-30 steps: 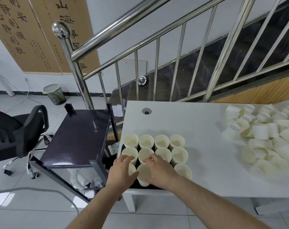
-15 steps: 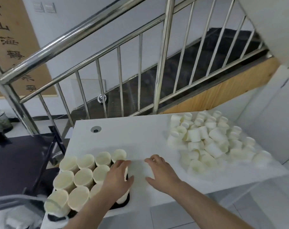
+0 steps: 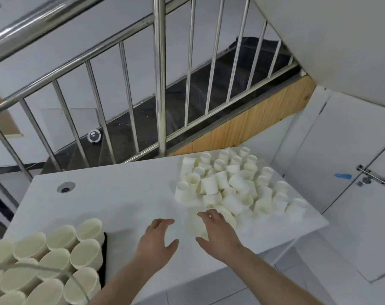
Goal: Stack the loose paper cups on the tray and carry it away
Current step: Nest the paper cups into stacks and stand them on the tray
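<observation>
Several stacks of cream paper cups (image 3: 84, 256) stand packed on a black tray (image 3: 105, 239) at the table's near left corner. A heap of loose paper cups (image 3: 229, 186) lies on the right half of the white table (image 3: 121, 194). My left hand (image 3: 157, 241) hovers flat with spread fingers over bare tabletop between tray and heap. At the heap's near edge, my right hand (image 3: 219, 231) has fingers and thumb spread either side of a tipped cup (image 3: 193, 226), touching it. A firm grip is not visible.
A steel stair railing (image 3: 159, 84) rises right behind the table. A round cable hole (image 3: 65, 187) sits at the table's far left. A white door with a metal latch (image 3: 372, 178) stands to the right. A thin white cable (image 3: 33, 267) crosses the tray cups.
My view swung right. Both hands left the tray cups and moved right across the table; the right hand now reaches the loose heap, and the left trails over bare tabletop.
</observation>
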`<state>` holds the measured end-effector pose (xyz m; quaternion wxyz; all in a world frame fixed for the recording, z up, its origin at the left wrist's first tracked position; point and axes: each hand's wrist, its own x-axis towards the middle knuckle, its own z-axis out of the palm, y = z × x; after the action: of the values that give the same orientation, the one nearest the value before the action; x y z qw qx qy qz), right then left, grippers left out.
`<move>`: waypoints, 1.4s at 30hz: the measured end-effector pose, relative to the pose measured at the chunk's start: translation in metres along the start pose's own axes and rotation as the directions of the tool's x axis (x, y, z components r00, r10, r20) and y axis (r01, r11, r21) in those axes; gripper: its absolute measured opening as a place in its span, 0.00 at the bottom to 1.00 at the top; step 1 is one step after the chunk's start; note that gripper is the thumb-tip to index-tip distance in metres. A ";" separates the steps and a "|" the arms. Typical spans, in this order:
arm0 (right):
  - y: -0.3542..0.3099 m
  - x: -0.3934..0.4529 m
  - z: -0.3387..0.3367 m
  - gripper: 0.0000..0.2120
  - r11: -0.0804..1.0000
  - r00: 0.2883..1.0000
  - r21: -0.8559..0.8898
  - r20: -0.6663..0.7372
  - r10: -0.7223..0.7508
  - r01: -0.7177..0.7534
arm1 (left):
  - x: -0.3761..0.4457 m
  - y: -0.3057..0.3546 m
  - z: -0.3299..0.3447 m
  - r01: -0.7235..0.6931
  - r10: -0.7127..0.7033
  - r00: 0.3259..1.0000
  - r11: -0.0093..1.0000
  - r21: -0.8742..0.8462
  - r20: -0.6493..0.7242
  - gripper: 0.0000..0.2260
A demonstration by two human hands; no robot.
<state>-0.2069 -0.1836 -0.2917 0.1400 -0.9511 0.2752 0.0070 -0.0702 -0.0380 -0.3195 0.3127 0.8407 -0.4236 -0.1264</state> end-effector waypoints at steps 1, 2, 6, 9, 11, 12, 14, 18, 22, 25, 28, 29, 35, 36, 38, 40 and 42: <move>0.006 0.005 -0.001 0.31 1.000 1.000 0.014 0.001 0.014 -0.014 | 0.007 0.002 0.003 0.001 -0.001 1.000 1.000 -0.006 0.006 0.23; 0.012 0.012 -0.002 0.32 0.999 1.000 0.023 -0.002 0.027 -0.027 | 0.016 0.002 0.007 0.004 -0.004 1.000 1.000 -0.008 0.011 0.23; 0.029 0.041 -0.005 0.33 0.998 0.998 0.016 -0.002 0.066 -0.066 | 0.048 0.003 0.019 0.018 -0.018 1.000 1.000 -0.019 0.025 0.23; 0.040 0.070 -0.007 0.33 0.995 0.995 0.005 0.008 0.100 -0.100 | 0.076 0.000 0.026 0.035 -0.034 0.999 0.999 -0.031 0.035 0.24; 0.049 0.093 -0.009 0.33 0.992 0.992 -0.007 0.015 0.125 -0.125 | 0.098 -0.003 0.031 0.052 -0.051 0.998 0.998 -0.035 0.041 0.24; 0.053 0.103 -0.010 0.33 0.990 0.990 -0.015 0.015 0.139 -0.138 | 0.107 -0.004 0.032 0.059 -0.058 0.997 0.998 -0.036 0.045 0.24; 0.061 0.125 -0.012 0.33 0.987 0.987 -0.037 0.019 0.157 -0.157 | 0.125 -0.007 0.034 0.066 -0.064 0.996 0.997 -0.035 0.054 0.24; 0.074 0.165 -0.014 0.31 0.976 0.981 -0.111 0.035 0.191 -0.186 | 0.157 -0.014 0.038 0.078 -0.075 0.995 0.996 -0.051 0.063 0.25; 0.083 0.194 -0.015 0.28 0.974 0.984 -0.161 0.060 0.170 -0.159 | 0.177 -0.022 0.042 0.082 -0.078 0.994 0.995 -0.062 0.074 0.24; 0.089 0.211 -0.013 0.27 0.976 0.984 -0.168 0.084 0.156 -0.140 | 0.189 -0.026 0.044 0.091 -0.086 0.993 0.994 -0.052 0.083 0.24; 0.095 0.223 -0.012 0.24 0.977 0.984 -0.177 0.108 0.138 -0.118 | 0.197 -0.024 0.047 0.094 -0.089 0.991 0.994 -0.048 0.095 0.25; 0.096 0.225 -0.011 0.22 0.979 0.985 -0.168 0.112 0.135 -0.115 | 0.198 -0.024 0.048 0.096 -0.092 0.990 0.994 -0.042 0.104 0.25; 0.102 0.229 -0.010 0.11 0.992 0.996 -0.113 0.069 0.057 -0.049 | 0.201 -0.018 0.054 0.103 -0.097 0.988 0.993 -0.053 0.118 0.27; 0.101 0.230 -0.010 0.10 0.994 0.998 -0.104 0.045 0.035 -0.030 | 0.202 -0.018 0.053 0.104 -0.096 0.988 0.993 -0.064 0.118 0.27; 0.106 0.223 -0.015 0.10 0.999 1.000 -0.046 0.000 -0.022 0.022 | 0.206 -0.010 0.058 0.090 -0.082 0.989 0.994 -0.063 0.122 0.29; 0.100 0.220 -0.014 0.10 0.992 0.992 0.027 -0.001 -0.126 0.126 | 0.208 -0.009 0.056 0.086 -0.075 0.992 0.991 -0.104 0.105 0.32; 0.096 0.214 -0.016 0.11 0.972 0.976 0.093 0.007 -0.218 0.216 | 0.211 -0.001 0.055 0.063 -0.050 0.995 0.986 -0.153 0.088 0.35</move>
<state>-0.0775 -0.3774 -0.3207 0.1859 -0.9679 0.1684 -0.0126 0.0326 -0.2272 -0.3512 0.3557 0.8192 -0.4013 -0.2033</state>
